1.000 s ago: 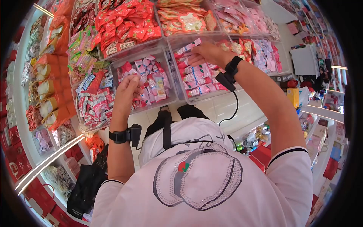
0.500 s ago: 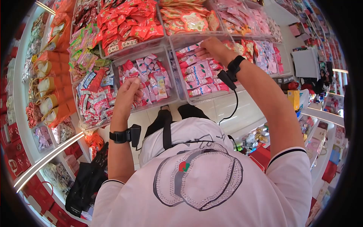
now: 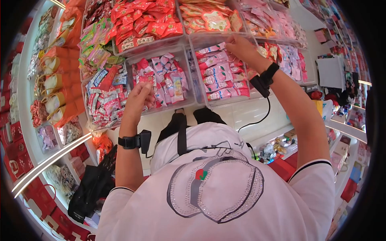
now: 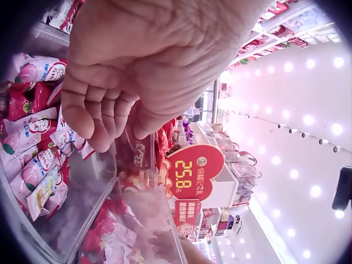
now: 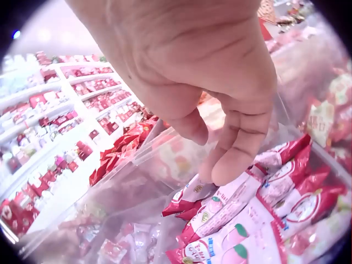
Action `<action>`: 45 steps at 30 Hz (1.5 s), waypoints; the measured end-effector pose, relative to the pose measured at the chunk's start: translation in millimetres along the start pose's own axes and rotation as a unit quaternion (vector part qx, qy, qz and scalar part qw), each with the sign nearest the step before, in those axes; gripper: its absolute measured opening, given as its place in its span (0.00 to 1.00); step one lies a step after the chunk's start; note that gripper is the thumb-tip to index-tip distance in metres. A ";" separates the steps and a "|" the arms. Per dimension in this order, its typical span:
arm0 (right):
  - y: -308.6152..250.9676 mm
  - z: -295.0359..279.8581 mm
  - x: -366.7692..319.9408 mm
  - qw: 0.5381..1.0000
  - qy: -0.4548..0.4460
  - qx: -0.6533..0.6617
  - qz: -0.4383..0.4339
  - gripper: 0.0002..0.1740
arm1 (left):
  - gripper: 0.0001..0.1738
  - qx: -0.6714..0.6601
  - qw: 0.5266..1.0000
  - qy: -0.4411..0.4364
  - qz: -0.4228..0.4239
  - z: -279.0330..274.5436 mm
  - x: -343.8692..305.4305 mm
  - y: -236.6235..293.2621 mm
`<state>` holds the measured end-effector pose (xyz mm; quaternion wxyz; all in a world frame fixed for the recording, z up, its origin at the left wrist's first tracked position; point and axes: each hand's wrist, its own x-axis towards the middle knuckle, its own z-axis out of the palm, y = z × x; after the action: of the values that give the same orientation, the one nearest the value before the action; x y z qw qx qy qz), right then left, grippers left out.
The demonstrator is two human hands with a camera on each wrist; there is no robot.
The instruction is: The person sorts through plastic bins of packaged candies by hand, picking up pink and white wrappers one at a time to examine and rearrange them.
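Under the right hand [image 3: 246, 52] we note a clear plastic bin [image 3: 205, 40], its pink peach-print candy packets [image 5: 236, 236] laid in close rows, most of them below the wrist and toward the body. A second bin [image 3: 181, 56] sits partly beneath the left hand [image 3: 138, 94], reaching away to that hand's right; its pink and red packets [image 3: 161, 94] lie jumbled.

Right hand: fingers extended downward, thumb apart from them, nothing gripped that we can see. Its fingertips rest at the packets on the row's far end; contact looks light, and we cannot tell whether they press. Left hand: released, fingers loosely bent above the jumble, holding nothing we can make out.

Smallest item: one yellow-printed packet [image 3: 177, 88], to the right of the left hand, among the pink ones.

We judge the step in hand to be settling the far-end packet [image 3: 211, 50], tilted slightly, into its row. The next move calls for light fingertip pressure to square it up, neighbours undisturbed.
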<state>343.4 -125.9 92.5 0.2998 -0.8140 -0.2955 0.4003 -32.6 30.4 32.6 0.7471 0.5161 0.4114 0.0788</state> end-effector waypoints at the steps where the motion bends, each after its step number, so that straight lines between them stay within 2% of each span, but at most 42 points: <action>1: 1.0 1.5 -0.3 0.999 -0.027 0.002 -0.030 0.15 | 0.18 0.000 1.000 -0.004 0.003 -2.0 -0.4 -3.3; 3: 1.7 9.3 2.0 0.996 -0.067 -0.012 -0.056 0.14 | 0.18 0.002 1.000 -0.017 0.009 -2.3 1.9 -8.1; 6: -0.6 21.5 5.0 0.995 -0.067 -0.056 -0.056 0.19 | 0.17 0.018 1.000 -0.014 0.010 1.2 5.1 -7.7; 10: 8.1 26.9 19.1 0.993 -0.068 -0.085 -0.049 0.19 | 0.18 0.054 0.998 0.005 0.006 -3.2 13.7 -11.6; 13: 14.8 28.0 27.8 0.991 -0.089 -0.095 -0.035 0.20 | 0.20 0.110 0.993 0.043 0.021 -4.5 18.1 -12.8; 16: 17.4 30.5 26.8 0.990 -0.106 -0.087 -0.021 0.21 | 0.17 0.219 0.969 0.083 0.076 -14.5 28.0 -20.8; 19: 4.4 22.4 18.1 0.992 -0.107 -0.061 -0.035 0.23 | 0.15 0.373 0.886 0.132 0.242 -25.8 43.4 -29.0; 22: -15.7 10.4 -6.5 0.993 -0.094 -0.034 -0.069 0.24 | 0.21 0.583 0.730 0.154 0.322 -27.4 50.6 -21.3; 25: -31.9 2.7 -34.4 0.992 -0.097 -0.019 -0.082 0.24 | 0.24 0.646 0.671 0.136 0.338 -23.8 61.9 -29.4; 28: -35.9 5.7 -60.3 0.993 -0.082 0.004 -0.090 0.23 | 0.23 0.695 0.632 0.129 0.316 -21.4 73.0 -41.1; 31: -34.8 11.3 -81.9 0.992 -0.076 0.019 -0.095 0.23 | 0.19 0.704 0.615 0.137 0.327 -21.4 77.5 -39.1; 34: -28.7 14.9 -89.8 0.993 -0.059 0.025 -0.101 0.22 | 0.18 0.663 0.678 0.124 0.293 -19.7 77.0 -27.7; 37: -25.2 20.5 -96.2 0.994 -0.053 0.037 -0.087 0.21 | 0.19 0.557 0.808 0.045 0.184 -5.8 62.8 -18.8; 41: -18.5 29.6 -103.9 0.992 -0.032 0.059 -0.103 0.22 | 0.22 0.547 0.821 -0.091 0.133 8.3 57.2 -40.4; 44: -9.1 37.6 -108.2 0.988 -0.009 0.101 -0.113 0.22 | 0.20 0.548 0.804 -0.207 0.100 19.3 54.4 -45.9; 45: -9.5 38.1 -109.9 0.988 -0.003 0.106 -0.111 0.21 | 0.20 0.528 0.819 -0.206 0.084 26.7 53.8 -40.0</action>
<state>254.1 -189.4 132.5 0.4259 -0.7388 -0.3411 0.3956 8.7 22.5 -26.1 0.4176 0.8685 0.1810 -0.1965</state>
